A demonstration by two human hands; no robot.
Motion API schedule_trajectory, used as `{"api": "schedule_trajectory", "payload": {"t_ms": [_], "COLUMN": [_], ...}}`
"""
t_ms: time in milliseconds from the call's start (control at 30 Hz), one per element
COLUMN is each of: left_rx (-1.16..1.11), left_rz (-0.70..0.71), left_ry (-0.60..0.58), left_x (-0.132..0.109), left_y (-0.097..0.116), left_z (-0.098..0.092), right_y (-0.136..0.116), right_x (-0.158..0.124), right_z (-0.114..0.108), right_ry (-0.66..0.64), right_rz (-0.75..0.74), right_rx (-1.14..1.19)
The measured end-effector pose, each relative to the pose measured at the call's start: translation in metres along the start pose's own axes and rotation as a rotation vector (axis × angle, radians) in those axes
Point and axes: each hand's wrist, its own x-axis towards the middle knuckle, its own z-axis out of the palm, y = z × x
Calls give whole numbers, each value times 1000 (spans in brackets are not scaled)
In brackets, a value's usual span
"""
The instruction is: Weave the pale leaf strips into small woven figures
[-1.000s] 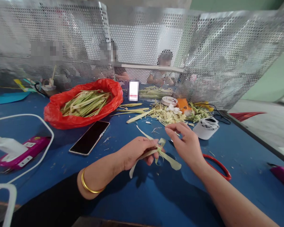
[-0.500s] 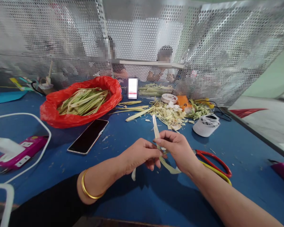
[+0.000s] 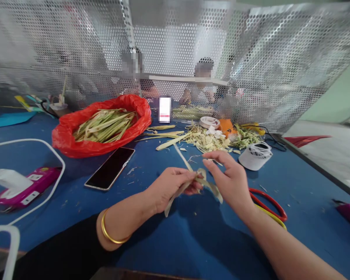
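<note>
My left hand [image 3: 172, 188], with a gold bangle at the wrist, pinches several pale green leaf strips [image 3: 212, 186] where they cross over the middle of the table. One narrow strip [image 3: 181, 156] points away toward the back, another hangs down under the left hand, and a wider one bends to the right. Beside them my right hand [image 3: 231, 181] is raised with thumb and forefinger apart, holding nothing. Partly behind the right wrist lie scissors with red and yellow handles [image 3: 270, 204]; their blades are hidden.
On the left are a red plastic bag [image 3: 67, 144] of long green leaves [image 3: 105, 125], a phone [image 3: 110, 169] and a purple power strip [image 3: 36, 186]. Leaf scraps [image 3: 205, 140], a tape roll [image 3: 209, 122] and a white roll [image 3: 255, 156] stand behind. Beyond a perforated screen [image 3: 169, 42] sit people.
My right hand has let go of the strip and moved slightly right, its fingers spreading. The upright strip now leans to the left, and the strips in my left hand have turned.
</note>
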Motion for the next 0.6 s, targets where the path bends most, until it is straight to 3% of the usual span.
{"api": "schedule_trajectory", "payload": {"t_ms": [67, 100, 233, 300, 400, 600], "left_rx": [-113, -147, -198, -205, -215, -231], "left_rz": [58, 90, 175, 205, 221, 214], "left_ry": [31, 39, 52, 32, 4, 38], "left_x": [2, 3, 4, 4, 3, 2], "left_y": [4, 5, 6, 4, 2, 2], "left_z": [-4, -5, -7, -6, -2, 0], "right_y": [-5, -8, -12, -10, -6, -8], "right_x": [-1, -3, -15, -19, -23, -24], "right_z": [-6, -7, 6, 16, 25, 23], "right_ry": [67, 38, -242, -304, -293, -286], "right_rz": [-129, -135, 28, 120, 202, 216], "right_rx": [-99, -109, 1, 78, 132, 124]}}
